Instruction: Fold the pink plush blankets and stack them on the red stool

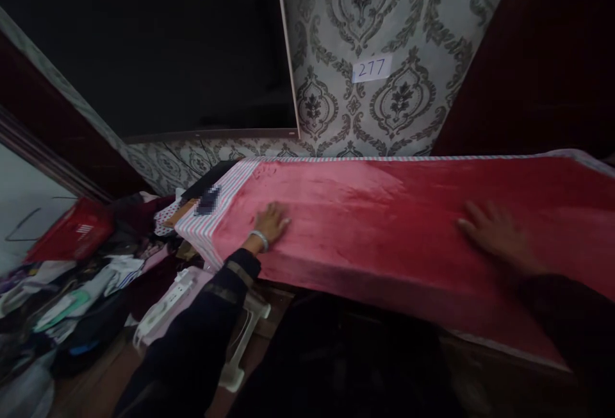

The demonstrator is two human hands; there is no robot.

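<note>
A red plush cloth (pixel 346 225) with a striped border is spread over a long raised surface and hangs down its front. My left hand (pixel 271 222), a bracelet at its wrist, lies flat on the cloth's left part with the fingers apart. Farther right, my right hand (pixel 497 235) rests palm down on the cloth, fingers spread and slightly blurred. Neither hand grips anything. Lighter and darker patches show in the pile between the hands.
A dark pixelated item (pixel 208 200) lies on the striped border at the left. Heaped clothes (pixel 115 274), a red bag (pixel 72 232) and a white power strip (pixel 168 302) are at the lower left. A large television (pixel 158 52) hangs above.
</note>
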